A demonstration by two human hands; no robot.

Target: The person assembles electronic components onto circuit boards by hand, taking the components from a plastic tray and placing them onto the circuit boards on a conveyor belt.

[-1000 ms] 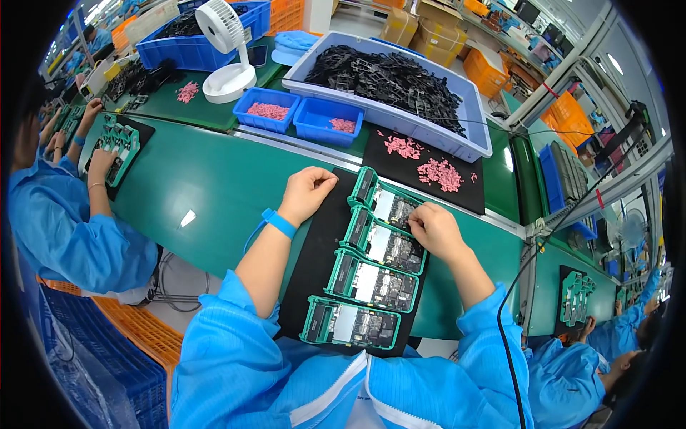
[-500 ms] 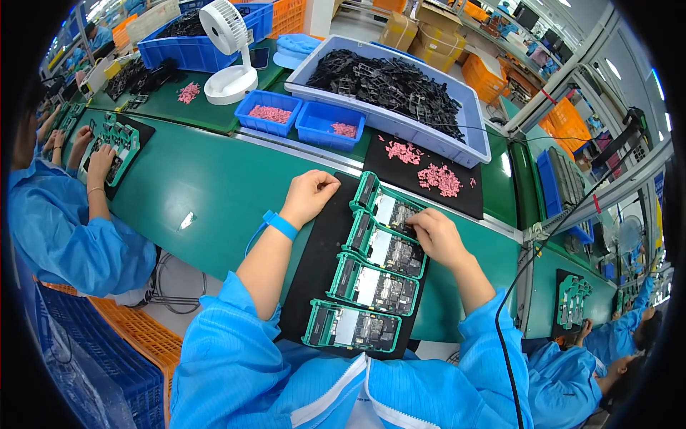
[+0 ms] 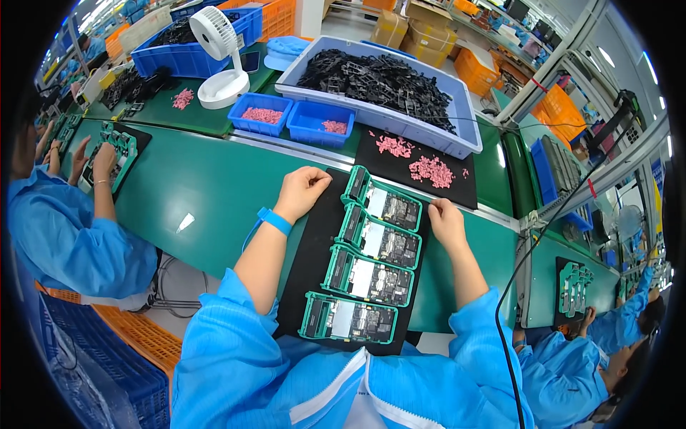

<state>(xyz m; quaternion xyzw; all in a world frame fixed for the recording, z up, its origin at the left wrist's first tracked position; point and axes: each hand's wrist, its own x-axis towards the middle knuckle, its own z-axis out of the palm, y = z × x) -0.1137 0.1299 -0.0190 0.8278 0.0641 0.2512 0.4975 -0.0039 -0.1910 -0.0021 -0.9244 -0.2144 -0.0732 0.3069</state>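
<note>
Several green fixtures, each holding a device with a dark circuit board and a silver-white panel, lie in a column on a black mat (image 3: 314, 247). Beside the upper left of the farthest fixture (image 3: 386, 203), my left hand (image 3: 301, 193) is closed with thumb and fingertips pinched together; a blue band circles its wrist. My right hand (image 3: 448, 223) sits just off that fixture's right side, fingers curled and pinched. Whatever either pinch holds, if anything, is too small to make out. The nearest fixture (image 3: 350, 319) lies close to my jacket.
Small pink pieces (image 3: 432, 171) lie in piles on another black mat and in two blue trays (image 3: 318, 136). Behind stand a large bin (image 3: 468, 139) of black plastic parts and a white fan (image 3: 221, 86). A black cable hangs at right. Co-workers sit on both sides.
My right hand has drawn back rightward from the farthest fixture's board to beside it. My left hand keeps its pinch in about the same place. The view has shifted slightly.
</note>
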